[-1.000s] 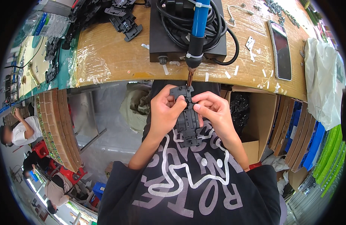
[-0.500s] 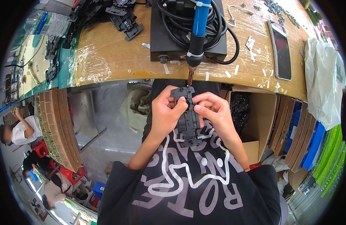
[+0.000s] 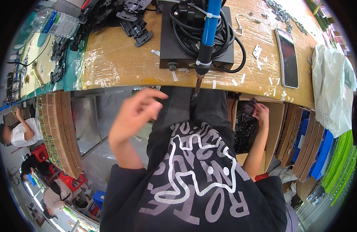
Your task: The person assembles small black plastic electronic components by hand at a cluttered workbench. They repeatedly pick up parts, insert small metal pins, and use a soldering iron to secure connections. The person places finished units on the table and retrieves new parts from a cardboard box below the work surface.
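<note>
My left hand [image 3: 136, 113] is lifted in front of my lap, fingers spread, with nothing in it. My right hand [image 3: 261, 113] reaches to the right into an open cardboard box [image 3: 278, 118] holding several black plastic parts [image 3: 246, 131]. Its curled fingers touch dark pieces at the top of the pile; whether they grip one is unclear. A blue electric screwdriver [image 3: 207, 34] hangs tip-down over the edge of the wooden bench [image 3: 116, 62], between my two hands.
A black power unit [image 3: 174, 42] with coiled cable, more black parts [image 3: 136, 23], a phone [image 3: 287, 58] and a white plastic bag [image 3: 333, 85] lie on the bench. Stacked cardboard sheets [image 3: 60, 131] stand at left. Other people [image 3: 20, 133] work lower left.
Both hands held a long black part under the screwdriver tip. Now the hands are apart: the right has swung into the box on the right, the left is lifted free.
</note>
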Tool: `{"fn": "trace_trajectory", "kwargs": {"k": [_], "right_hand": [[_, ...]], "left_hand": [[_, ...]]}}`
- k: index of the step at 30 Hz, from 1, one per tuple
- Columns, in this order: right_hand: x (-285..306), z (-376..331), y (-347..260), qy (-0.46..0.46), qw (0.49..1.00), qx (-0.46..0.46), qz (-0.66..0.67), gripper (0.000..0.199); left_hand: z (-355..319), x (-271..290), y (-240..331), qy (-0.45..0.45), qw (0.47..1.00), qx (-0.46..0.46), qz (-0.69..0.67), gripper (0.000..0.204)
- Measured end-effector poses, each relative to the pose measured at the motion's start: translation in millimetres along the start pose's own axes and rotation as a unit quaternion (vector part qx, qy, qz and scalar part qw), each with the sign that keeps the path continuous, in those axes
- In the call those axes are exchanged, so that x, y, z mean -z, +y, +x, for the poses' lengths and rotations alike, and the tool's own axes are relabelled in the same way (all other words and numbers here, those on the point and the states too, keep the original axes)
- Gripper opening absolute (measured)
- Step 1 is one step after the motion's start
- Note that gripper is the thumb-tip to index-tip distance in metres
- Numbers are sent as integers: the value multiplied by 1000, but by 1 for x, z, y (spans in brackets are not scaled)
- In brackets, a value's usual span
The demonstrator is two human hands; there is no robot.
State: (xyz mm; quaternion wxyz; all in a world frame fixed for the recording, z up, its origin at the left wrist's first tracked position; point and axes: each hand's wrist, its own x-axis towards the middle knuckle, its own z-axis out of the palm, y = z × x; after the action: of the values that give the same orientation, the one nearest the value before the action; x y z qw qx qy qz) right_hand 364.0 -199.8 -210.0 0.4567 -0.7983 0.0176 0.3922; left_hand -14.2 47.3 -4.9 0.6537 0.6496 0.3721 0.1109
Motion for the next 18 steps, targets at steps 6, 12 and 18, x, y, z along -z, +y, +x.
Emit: {"fn": "trace_trajectory", "kwargs": {"k": [6,12,18], "right_hand": [[90,55,139,69,966,-237,72,19],[104,39,118,157,938,-149,270,23],[90,-36,-49,327,890,186,258,23]], "left_hand": [[35,72,4,366,925,-98,26,25],[56,153,-14,521,766,-172,335,31],[76,170,-14,541,611,-159,556,39]]}}
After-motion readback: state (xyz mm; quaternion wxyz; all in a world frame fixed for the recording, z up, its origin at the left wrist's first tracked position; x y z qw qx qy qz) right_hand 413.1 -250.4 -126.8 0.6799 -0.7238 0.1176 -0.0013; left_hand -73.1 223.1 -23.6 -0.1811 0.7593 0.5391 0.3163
